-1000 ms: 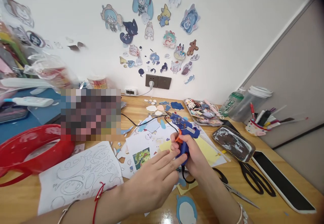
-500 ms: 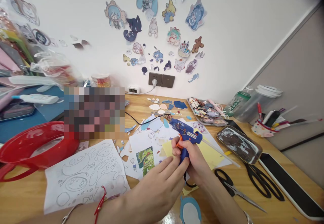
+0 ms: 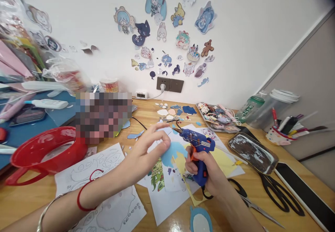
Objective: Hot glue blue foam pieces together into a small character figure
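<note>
My right hand [image 3: 200, 162] is wrapped round the handle of a blue glue gun [image 3: 195, 137], with fingers at its orange trigger. The gun's nozzle points to the upper left. My left hand [image 3: 150, 148] is left of the gun, its thumb and fingertips at the edge of a light blue paper cutout [image 3: 174, 153]. That cutout lies over white sheets and a green picture [image 3: 157, 178]. Yellow paper [image 3: 222, 158] spreads under and right of the gun. Near the bottom edge lies a blue-and-white oval cutout [image 3: 201, 221].
Left are a red basket [image 3: 49, 155] and a sheet of outline drawings [image 3: 112, 197]. On the right are scissors [image 3: 259, 207], a stained tray [image 3: 252, 151], a phone-like white slab [image 3: 306, 193] and a pen holder [image 3: 278, 137]. Small paper pieces lie near the wall.
My left hand has left the glue gun and moved up and left to the light blue cutout. The gun, in my right hand, has shifted slightly right. The view has shifted a little.
</note>
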Demonstrator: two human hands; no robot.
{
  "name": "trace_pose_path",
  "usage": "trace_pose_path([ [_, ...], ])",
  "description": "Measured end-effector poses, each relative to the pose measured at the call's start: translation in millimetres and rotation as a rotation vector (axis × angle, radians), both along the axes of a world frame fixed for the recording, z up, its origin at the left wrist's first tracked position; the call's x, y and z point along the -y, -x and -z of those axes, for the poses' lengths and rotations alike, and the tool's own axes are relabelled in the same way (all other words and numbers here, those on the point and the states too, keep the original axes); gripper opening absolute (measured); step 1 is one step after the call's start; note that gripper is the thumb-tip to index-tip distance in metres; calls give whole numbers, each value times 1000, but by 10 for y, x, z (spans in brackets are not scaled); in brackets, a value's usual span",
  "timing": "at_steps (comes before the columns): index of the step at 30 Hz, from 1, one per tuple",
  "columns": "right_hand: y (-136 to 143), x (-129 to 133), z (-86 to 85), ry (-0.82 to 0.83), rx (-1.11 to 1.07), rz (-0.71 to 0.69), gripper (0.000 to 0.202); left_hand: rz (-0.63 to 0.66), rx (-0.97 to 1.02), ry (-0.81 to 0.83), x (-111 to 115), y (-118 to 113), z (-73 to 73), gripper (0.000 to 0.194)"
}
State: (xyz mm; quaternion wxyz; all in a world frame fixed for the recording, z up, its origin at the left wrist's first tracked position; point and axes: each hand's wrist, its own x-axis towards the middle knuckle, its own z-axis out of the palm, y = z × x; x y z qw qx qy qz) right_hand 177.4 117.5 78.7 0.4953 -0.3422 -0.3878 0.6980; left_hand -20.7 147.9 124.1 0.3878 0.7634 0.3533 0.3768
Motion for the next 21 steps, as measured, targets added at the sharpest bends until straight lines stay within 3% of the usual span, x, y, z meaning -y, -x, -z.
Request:
trace_pose_path([
  [3,-14,5,-18,-5,2,-5,15,90,-18,54,18,-34,-22,28],
  [8,-132,-19,-120,-113,17,30,16,15,-47,111,-118,-20,-3,30],
  [11,-271,-29,-204,-170,-31,161,8,-38,-196,224,-369,66,92,30],
  [15,-448,-23,-311,-238,-36,363,12,115,-441,312,-630,227,194,30],
  [19,-536,-36,-340,-232,20,411,13,211,-555,119,-643,378,178,19],
  [21,-545,-54,-314,-218,40,380,10,171,-533,-48,-620,440,134,19],
])
